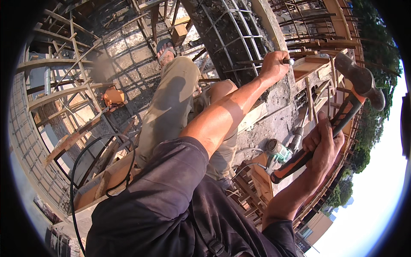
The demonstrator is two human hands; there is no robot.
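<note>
My left hand [274, 67], its arm stretched forward, is closed round a short dark metal rod like a chisel. The rod's bright struck end [291, 61] sticks out on the right of the fist, and its thin shaft shows on the left, beside the rebar cage [245, 30]. In my right hand [324, 143] is a hammer [361, 81] with a black and orange handle. The hammer is raised, its dark steel head up and to the right, apart from the rod. Whether the rod's far tip touches concrete, I cannot tell.
A green power drill [279, 153] with a cord lies on the concrete ledge near my right forearm. Timber formwork [252, 112] and rebar surround me. A black cable [76, 171] loops at the left. My sandalled foot [166, 53] rests ahead; an orange-brown object [114, 97] lies lower down.
</note>
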